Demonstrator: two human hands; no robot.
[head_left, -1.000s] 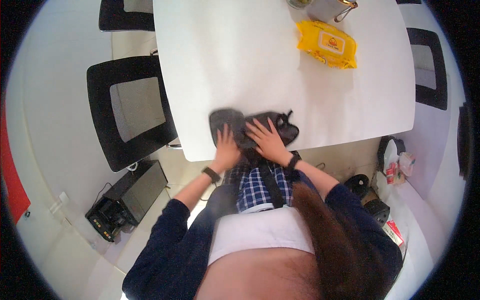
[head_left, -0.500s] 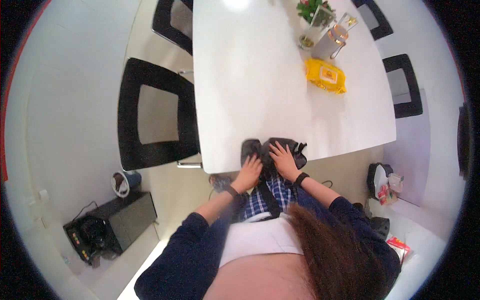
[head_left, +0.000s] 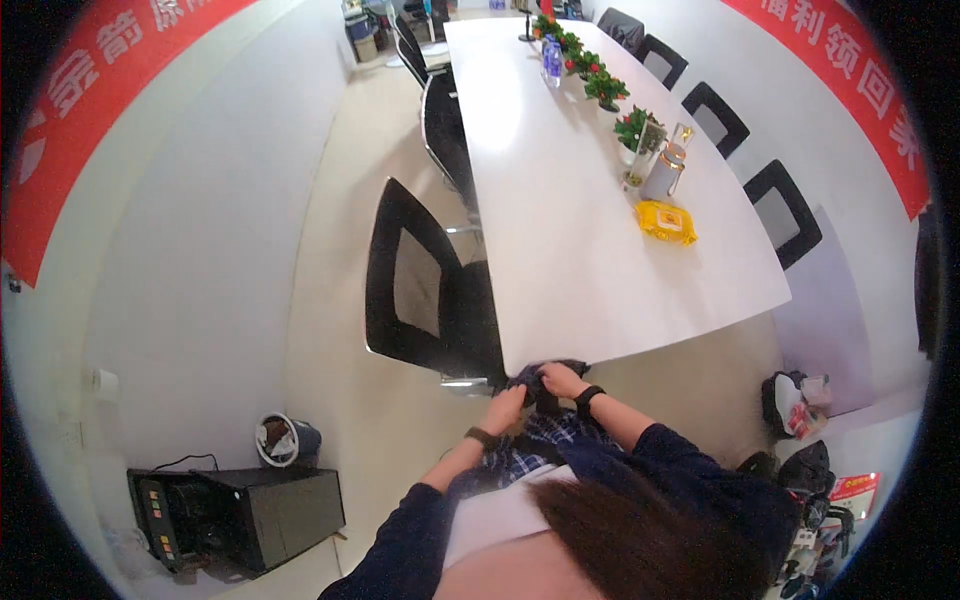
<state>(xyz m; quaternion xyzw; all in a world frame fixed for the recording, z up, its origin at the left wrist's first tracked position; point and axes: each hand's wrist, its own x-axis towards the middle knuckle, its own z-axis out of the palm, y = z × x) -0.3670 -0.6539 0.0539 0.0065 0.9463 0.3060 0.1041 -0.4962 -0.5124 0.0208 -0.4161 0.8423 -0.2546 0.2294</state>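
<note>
Though crumpled, dark bundle (head_left: pixel 533 383) against the fingers (head_left: pixel 551 374).

Your left hand (head_left: pixel 508 406) and right hand (head_left: pixel 562 381) are close together at the near edge of the desk (head_left: pixel 580 290), fingers curled on a dark, soft item (head_left: pixel 534 388) whose exact shape is unclear. Farther up the white top you have a yellow packet (head_left: pixel 667 222), with a grey flask (head_left: pixel 662 178) just behind it and a row of potted plants (head_left: pixel 606 88) beyond. A black chair (head_left: pixel 383 285) stands at your left, and a bin (head_left: pixel 305 442) sits near a black cabinet-like box (head_left: pixel 293 515) on the floor.
</note>
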